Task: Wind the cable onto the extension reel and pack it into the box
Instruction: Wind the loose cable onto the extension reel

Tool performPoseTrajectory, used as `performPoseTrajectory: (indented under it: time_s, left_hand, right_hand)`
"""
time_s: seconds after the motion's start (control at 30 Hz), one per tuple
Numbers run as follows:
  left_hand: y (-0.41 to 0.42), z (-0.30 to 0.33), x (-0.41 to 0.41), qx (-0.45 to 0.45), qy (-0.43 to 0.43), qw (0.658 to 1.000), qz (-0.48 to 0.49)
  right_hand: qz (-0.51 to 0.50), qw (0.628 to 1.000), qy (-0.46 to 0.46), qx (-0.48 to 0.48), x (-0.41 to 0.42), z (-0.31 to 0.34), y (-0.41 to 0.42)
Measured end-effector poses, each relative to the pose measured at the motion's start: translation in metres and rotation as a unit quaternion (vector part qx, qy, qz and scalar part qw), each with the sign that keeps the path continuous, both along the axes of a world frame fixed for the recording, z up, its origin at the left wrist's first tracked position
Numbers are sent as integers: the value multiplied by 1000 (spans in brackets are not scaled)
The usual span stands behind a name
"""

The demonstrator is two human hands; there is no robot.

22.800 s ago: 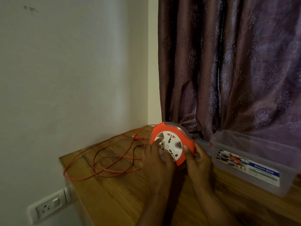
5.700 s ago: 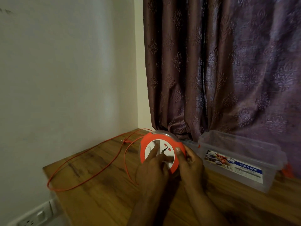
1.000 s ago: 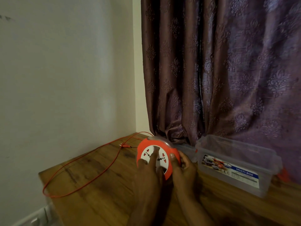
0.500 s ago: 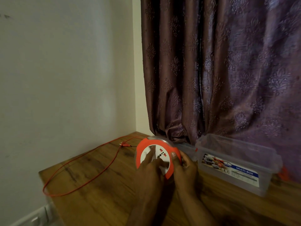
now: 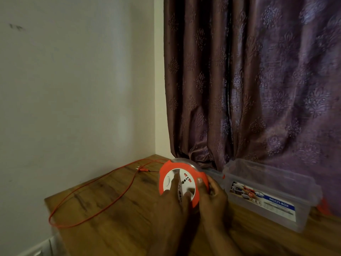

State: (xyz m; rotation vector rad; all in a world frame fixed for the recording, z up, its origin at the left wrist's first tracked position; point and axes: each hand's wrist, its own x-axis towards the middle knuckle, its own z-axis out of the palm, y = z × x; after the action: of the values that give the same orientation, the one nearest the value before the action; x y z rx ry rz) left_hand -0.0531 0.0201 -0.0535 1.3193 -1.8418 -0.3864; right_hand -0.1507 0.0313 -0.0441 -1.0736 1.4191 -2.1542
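Note:
The orange extension reel [image 5: 169, 168] with a white socket face stands on edge on the wooden table [image 5: 118, 235]. My left hand [image 5: 171, 204] presses fingers into the white face. My right hand [image 5: 212, 196] grips the reel's right rim. A thin orange cable [image 5: 103, 207] lies in one long loop across the table to the left, its plug [image 5: 143, 169] near the wall. A clear plastic box [image 5: 299, 217] labelled MULTI-BOX stands open to the right of the reel.
A white wall borders the table on the left, a purple curtain [image 5: 249, 89] hangs behind. The box's lid [image 5: 214, 171] lies behind the reel. A wall socket [image 5: 36, 250] shows below the table's left edge.
Over the frames the loose cable has shrunk from several loops to one long loop. In the last second my left fingers have shifted around the white face, which has rotated.

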Motion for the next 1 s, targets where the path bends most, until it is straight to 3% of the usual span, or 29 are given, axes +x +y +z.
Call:
performPoseTrajectory:
  time_s: [0.2,0.37,0.67,1.0]
  left_hand:
    - [2,-1,3,-7,17,999,37]
    - [1,-2,0,-11,-24,1000,16]
    - [8,7,2,-106,-11,993,51]
    - [8,6,1,-54,-26,998,12]
  right_hand:
    - [15,1000,11,1,6,0,3]
    - [25,1000,-9,2,4,4,5]
    - [38,999,24,1,7,2,8]
    - [19,999,37,21,3,-1,6]
